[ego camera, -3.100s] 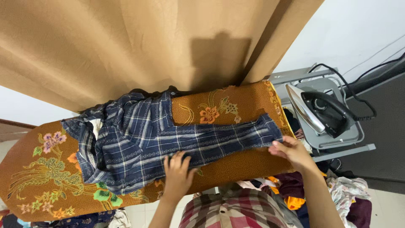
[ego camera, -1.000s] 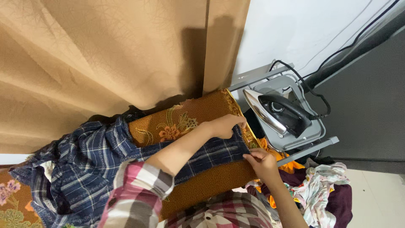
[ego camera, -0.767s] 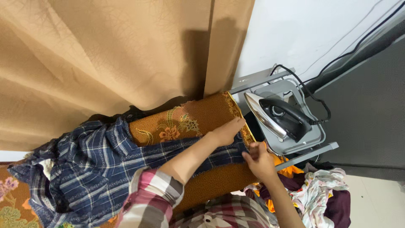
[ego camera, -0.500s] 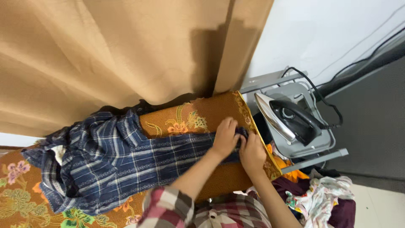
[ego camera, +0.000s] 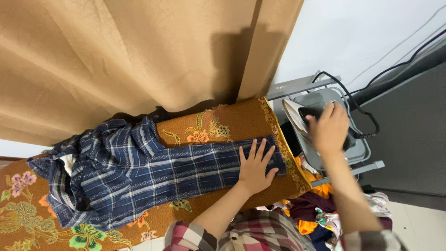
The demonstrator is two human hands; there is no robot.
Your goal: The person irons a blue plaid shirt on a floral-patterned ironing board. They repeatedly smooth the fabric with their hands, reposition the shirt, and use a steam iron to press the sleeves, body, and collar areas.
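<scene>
— Left hand (ego camera: 254, 168) status?

— Flat, fingers spread, grasping nothing; palm pressed on the sleeve end of the dark blue plaid cotton shirt (ego camera: 139, 172). That shirt lies along the ironing board with the orange-brown floral cover (ego camera: 232, 125), sleeve stretched toward the board's right end, body bunched at the left.

— Right hand (ego camera: 329, 128)?

— Closed over the handle of the black electric iron with the silver soleplate (ego camera: 297, 123). The iron sits tilted on the grey metal rest (ego camera: 360, 151) just beside the board's right end. Its black cord (ego camera: 357, 102) runs off toward the white wall (ego camera: 353, 42).

— Surroundings?

— Tan fabric curtain (ego camera: 130, 56) hangs behind the board, touching its far edge. Heap of mixed coloured clothes (ego camera: 316, 218) lies below the rest, near the person's right forearm. Red-and-white checked sleeves visible on both arms.

— Hands apart?

— Well apart; the board's fringed edge lies between them.
</scene>
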